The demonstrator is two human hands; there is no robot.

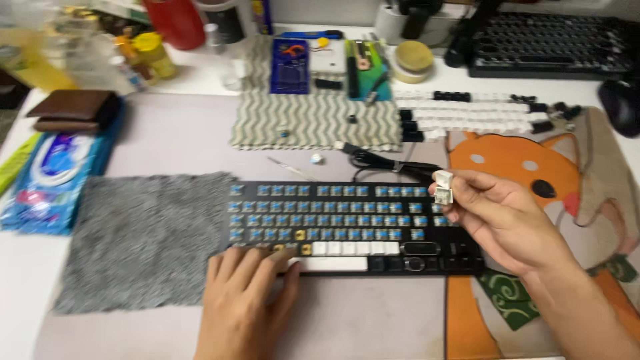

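Keyboard (347, 223) sits in front of me on the desk mat (373, 320). My left hand (243, 300) rests on its near left corner; my right hand (497, 217) is over its right end, pinching a keycap (443, 187). Cloth (143, 240) lies left of the keyboard, touching its edge. Wipes pack (53, 177) left of the cloth, wallet (73, 110) behind the pack. Towel (313, 120) behind the keyboard, a case (290, 67) on its far edge. Loose keycaps (480, 113) right of the towel. Second keyboard (550, 47) behind those, mouse (621, 105) far right.
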